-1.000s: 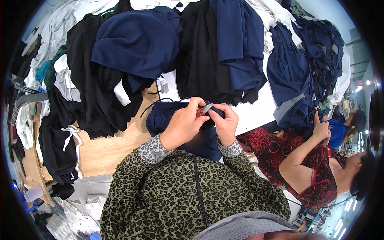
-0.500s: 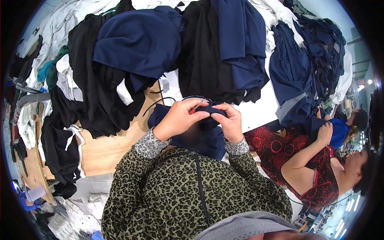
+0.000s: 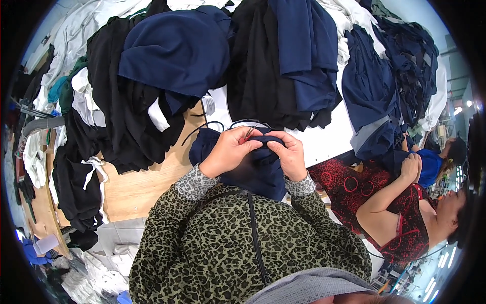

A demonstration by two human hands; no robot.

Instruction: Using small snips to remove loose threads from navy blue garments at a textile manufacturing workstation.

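A navy garment (image 3: pixel 260 180) hangs between my hands at the near edge of the table. My left hand (image 3: pixel 229 152) pinches its folded upper edge between thumb and fingers. Tucked in that same hand is a small pointed metal tool with a red part (image 3: pixel 249 134), which looks like thread snips; most of it is hidden by the fingers. My right hand (image 3: pixel 291 156) grips the same fold a short way to the right, thumb on the near side. The thumbs almost meet over the cloth.
Heaped black cloth (image 3: pixel 136 121) and navy cloth (image 3: pixel 174 53) lie ahead to the left, with another black pile (image 3: pixel 258 66) beyond my hands. A dark cord (image 3: pixel 195 129) loops over the wooden tabletop (image 3: pixel 134 195). Close on my right sits a co-worker in a red-and-black patterned garment (image 3: pixel 349 187).
Both hands still hold the navy fold and have shifted very slightly. The metal tips beside my left fingers show more clearly. At the right, the co-worker's hands have come together.
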